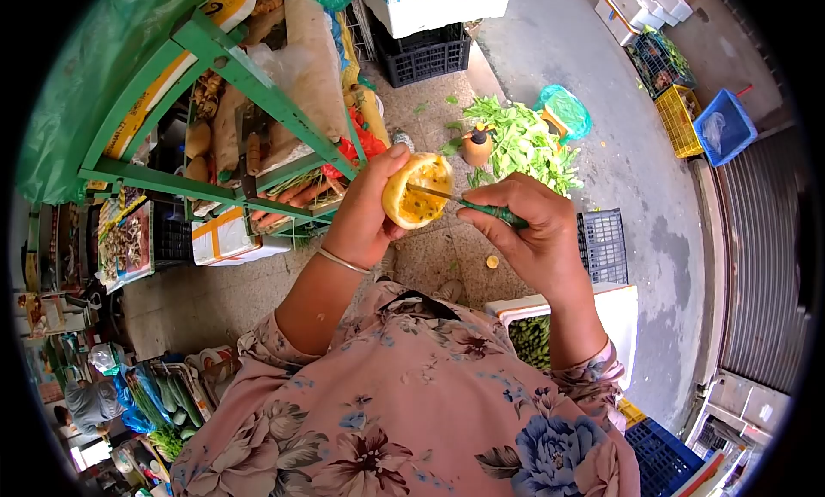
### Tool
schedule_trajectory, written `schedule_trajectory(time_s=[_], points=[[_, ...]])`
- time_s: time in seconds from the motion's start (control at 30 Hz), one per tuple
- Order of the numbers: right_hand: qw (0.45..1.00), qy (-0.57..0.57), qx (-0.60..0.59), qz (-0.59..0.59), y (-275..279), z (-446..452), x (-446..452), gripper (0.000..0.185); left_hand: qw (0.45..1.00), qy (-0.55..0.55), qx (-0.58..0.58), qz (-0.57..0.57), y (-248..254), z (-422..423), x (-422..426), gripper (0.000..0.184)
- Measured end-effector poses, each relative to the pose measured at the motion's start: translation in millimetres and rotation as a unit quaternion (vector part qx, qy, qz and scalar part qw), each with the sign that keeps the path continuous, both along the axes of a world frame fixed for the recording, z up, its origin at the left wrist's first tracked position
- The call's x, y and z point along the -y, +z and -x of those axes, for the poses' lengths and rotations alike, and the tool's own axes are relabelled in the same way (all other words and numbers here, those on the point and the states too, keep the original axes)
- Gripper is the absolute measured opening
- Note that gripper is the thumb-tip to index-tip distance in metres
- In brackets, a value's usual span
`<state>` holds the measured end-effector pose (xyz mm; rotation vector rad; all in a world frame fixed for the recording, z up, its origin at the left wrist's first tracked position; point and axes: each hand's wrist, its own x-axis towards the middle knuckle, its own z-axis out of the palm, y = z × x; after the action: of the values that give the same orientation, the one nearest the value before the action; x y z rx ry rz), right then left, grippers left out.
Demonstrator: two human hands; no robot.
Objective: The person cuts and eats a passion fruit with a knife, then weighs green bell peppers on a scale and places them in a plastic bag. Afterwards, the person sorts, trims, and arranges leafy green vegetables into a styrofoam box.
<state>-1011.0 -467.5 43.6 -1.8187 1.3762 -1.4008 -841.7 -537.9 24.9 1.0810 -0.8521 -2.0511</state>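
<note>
In the middle of the head view, my left hand [371, 201] is closed around a cut-open yellow fruit [397, 207]. Its pale rim faces me, and inside are orange pulp and dark specks. A thin metal tool with a green handle [497, 213] is pinched between the thumb and fingers of my right hand [541, 226]. The narrow shaft points left, and its tip reaches into the fruit's hollow. My right palm hides part of the handle. Below both hands, a small round yellow piece [492, 262] lies on the paving.
At left stands a green metal rack [284, 110] with produce on it. Leafy greens [524, 145] and an orange-brown bottle [477, 146] are on the ground ahead. A black crate [603, 243] and a white foam box [620, 325] of green vegetables sit at my right.
</note>
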Motion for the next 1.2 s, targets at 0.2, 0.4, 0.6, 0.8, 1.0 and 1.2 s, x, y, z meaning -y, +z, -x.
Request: schedule_trajectory(time_s=[0.2, 0.4, 0.6, 0.8, 1.0, 1.2], points=[[0.988, -0.108, 0.102, 0.049, 16, 21, -13, 0.011, 0.978, -0.068, -0.172, -0.099, 19, -3, -7, 0.036], [0.891, -0.252, 0.352, 0.135, 1, 55, -38, 0.016, 0.923, -0.246, -0.292, -0.044, 123, -10, -40, 0.046], [0.873, -0.327, 0.362, 0.004, -28, 57, -60, 0.012, 0.864, -0.416, -0.279, 0.051, 169, 5, -62, 0.08], [0.868, -0.339, 0.362, 0.02, -35, 62, -75, 0.014, 0.834, -0.381, -0.376, 0.132, 167, 22, -67, 0.072], [0.856, -0.367, 0.363, 0.013, -42, 71, -84, 0.014, 0.823, -0.391, -0.391, 0.129, 163, 35, -72, 0.074], [0.849, -0.386, 0.362, -0.005, -46, 72, -89, 0.013, 0.824, -0.401, -0.39, 0.089, 159, 44, -74, 0.076]])
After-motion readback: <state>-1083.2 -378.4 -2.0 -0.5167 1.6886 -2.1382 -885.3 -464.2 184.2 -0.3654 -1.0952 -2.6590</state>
